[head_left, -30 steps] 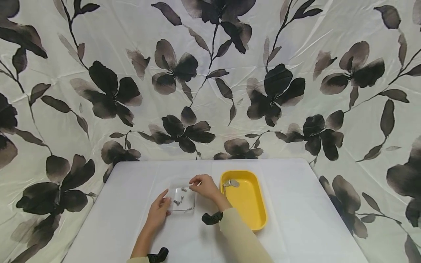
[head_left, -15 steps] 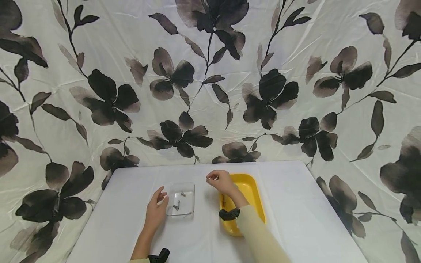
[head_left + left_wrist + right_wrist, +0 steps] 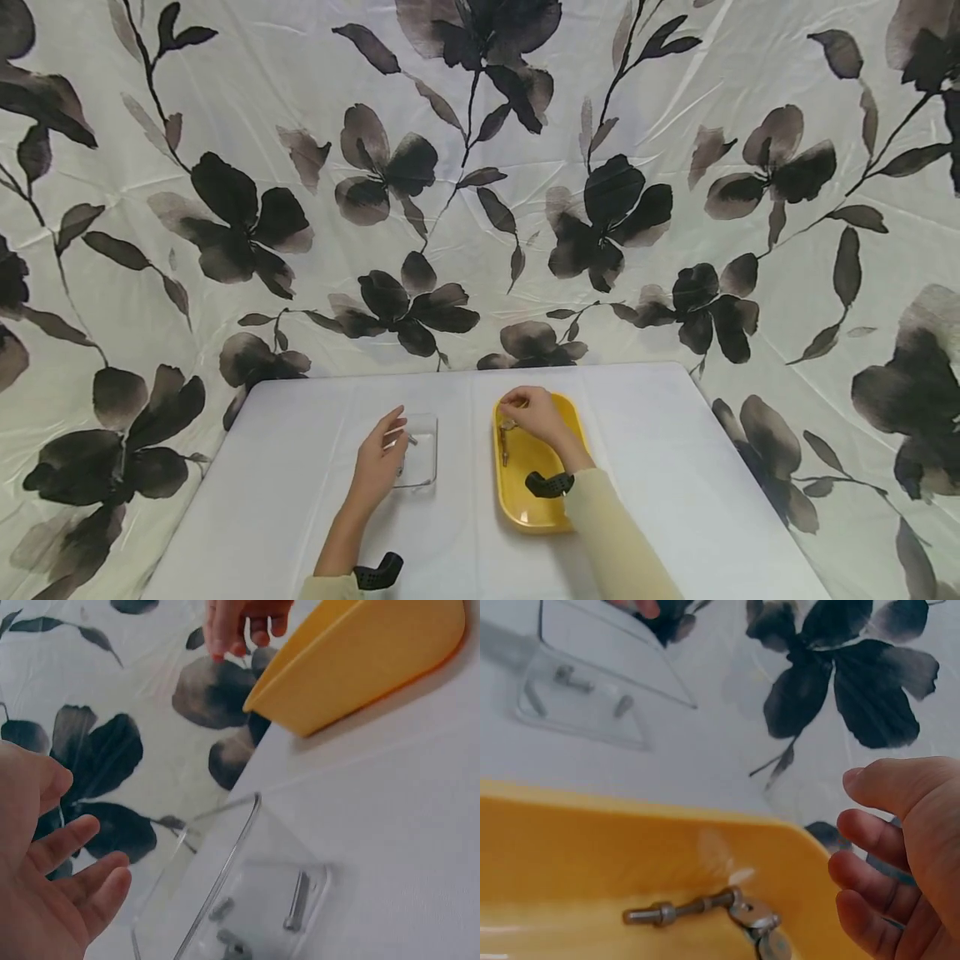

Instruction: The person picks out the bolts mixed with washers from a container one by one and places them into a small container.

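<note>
My left hand hovers at the left side of a clear plastic box, fingers relaxed and apart, and covers part of it in the head view. Inside the box lie a long bolt and smaller metal fasteners. Over the far end of a yellow tray is my right hand. In the right wrist view its fingers bend loosely, with a gap between thumb and index finger and nothing visible there. On the tray's floor, below that hand, rest a metal bolt and round flat metal pieces.
A white-covered table carries the box on the left and the tray on the right, a strip of cloth between them. Behind the table hangs a floral cloth. Each wrist wears a black band.
My right hand has moved from above the clear box rightward to over the tray's far end. My left hand has come off the box's side, then shifted back across its left edge.
</note>
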Tool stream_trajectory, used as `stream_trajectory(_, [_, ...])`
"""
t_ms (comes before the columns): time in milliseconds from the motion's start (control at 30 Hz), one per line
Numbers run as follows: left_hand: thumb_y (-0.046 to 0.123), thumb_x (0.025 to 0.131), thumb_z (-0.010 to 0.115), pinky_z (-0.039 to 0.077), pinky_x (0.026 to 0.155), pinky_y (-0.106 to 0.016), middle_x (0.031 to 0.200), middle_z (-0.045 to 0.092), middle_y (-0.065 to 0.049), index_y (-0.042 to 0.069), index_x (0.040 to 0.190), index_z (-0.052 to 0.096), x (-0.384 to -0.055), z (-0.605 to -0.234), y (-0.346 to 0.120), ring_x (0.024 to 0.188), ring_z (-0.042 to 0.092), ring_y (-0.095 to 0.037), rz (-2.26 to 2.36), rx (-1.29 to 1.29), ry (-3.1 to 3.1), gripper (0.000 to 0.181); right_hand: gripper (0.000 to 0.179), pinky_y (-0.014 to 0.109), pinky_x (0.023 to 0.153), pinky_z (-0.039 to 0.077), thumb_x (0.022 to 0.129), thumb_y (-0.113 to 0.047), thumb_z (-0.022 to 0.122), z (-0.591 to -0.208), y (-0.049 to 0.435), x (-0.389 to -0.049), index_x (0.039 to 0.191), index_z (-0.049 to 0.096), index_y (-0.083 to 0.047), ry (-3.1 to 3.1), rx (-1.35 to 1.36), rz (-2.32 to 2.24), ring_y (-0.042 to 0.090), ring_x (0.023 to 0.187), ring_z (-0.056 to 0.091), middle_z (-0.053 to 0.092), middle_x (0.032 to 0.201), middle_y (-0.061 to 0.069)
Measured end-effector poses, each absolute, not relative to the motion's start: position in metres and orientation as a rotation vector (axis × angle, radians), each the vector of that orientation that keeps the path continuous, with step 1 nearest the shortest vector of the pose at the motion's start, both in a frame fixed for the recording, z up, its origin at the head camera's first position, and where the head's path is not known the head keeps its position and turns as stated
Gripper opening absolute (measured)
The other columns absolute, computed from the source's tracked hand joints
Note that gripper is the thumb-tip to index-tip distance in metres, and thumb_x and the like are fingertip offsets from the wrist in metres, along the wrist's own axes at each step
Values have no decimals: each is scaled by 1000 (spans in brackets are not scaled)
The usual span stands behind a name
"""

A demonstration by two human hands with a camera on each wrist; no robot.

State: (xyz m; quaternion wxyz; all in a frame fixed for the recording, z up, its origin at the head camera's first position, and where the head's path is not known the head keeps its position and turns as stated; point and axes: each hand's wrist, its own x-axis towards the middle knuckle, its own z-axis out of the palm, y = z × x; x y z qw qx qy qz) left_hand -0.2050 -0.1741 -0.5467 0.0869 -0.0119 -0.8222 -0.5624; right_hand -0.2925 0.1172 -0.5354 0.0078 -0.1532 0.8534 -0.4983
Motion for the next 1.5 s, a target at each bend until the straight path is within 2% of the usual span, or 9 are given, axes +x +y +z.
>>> stream_trajectory(367, [15,100,55,51,93,-44,130,55,-14,15,145,44,-209,-543,-137,115,57,-33,-1903,-181,-2447,47,14,24,56,51,88,-7,71,-566,129,-282,99,72,2,2558,-366,-1575,13,64,57,68,83,6])
stream_trajectory(433, [18,99,56,52,88,-45,130,55,-14,15,146,43,-208,-544,-130,114,58,-32,-1956,-182,-2455,49,14,23,56,51,88,-7,71,-574,130,-280,99,72,2,2546,-355,-1577,13,63,57,68,84,5])
stream_trajectory(600, [22,97,60,54,76,-39,128,57,-17,15,147,42,-206,-553,-115,106,61,-35,-1963,-151,-2541,53,14,23,55,49,88,-9,72,-590,131,-275,98,72,1,2526,-336,-1503,11,62,55,66,79,2])
stream_trajectory(667, [23,97,60,55,77,-36,129,56,-19,15,148,41,-206,-556,-109,104,62,-37,-1977,-136,-2572,55,14,23,55,49,88,-10,73,-594,131,-273,97,73,0,2528,-314,-1475,11,61,55,65,77,2])
stream_trajectory(867, [30,95,63,57,80,-41,131,53,-20,20,152,34,-206,-563,-90,107,61,-37,-2076,-90,-2648,65,15,25,59,51,84,-13,77,-595,132,-272,94,74,-3,2576,-243,-1418,15,65,57,66,80,1])
stream_trajectory(1033, [32,96,63,58,75,-41,130,53,-20,23,153,31,-204,-575,-79,101,63,-34,-2155,-77,-2681,67,19,27,65,49,78,-25,83,-596,129,-273,88,73,-11,2622,-190,-1272,15,73,56,66,83,-2])
stream_trajectory(1167, [29,97,62,59,71,-40,135,48,-23,24,154,30,-202,-584,-72,98,64,-32,-2200,-113,-2662,65,24,28,65,50,75,-30,85,-598,125,-275,86,72,-12,2660,-177,-1218,16,74,56,66,83,-2])
stream_trajectory(1367, [23,96,63,59,72,-40,146,31,-29,22,154,28,-196,-594,-63,104,61,-32,-2321,-156,-2575,68,26,27,61,50,72,-31,87,-596,121,-274,80,70,-13,2657,-127,-1180,16,69,58,64,78,-1])
stream_trajectory(1500, [22,95,65,59,73,-38,144,32,-30,19,155,27,-194,-601,-56,103,61,-32,-2387,-173,-2498,71,23,26,60,50,75,-28,85,-594,122,-274,79,69,-12,2664,-117,-1190,16,68,57,64,77,0])
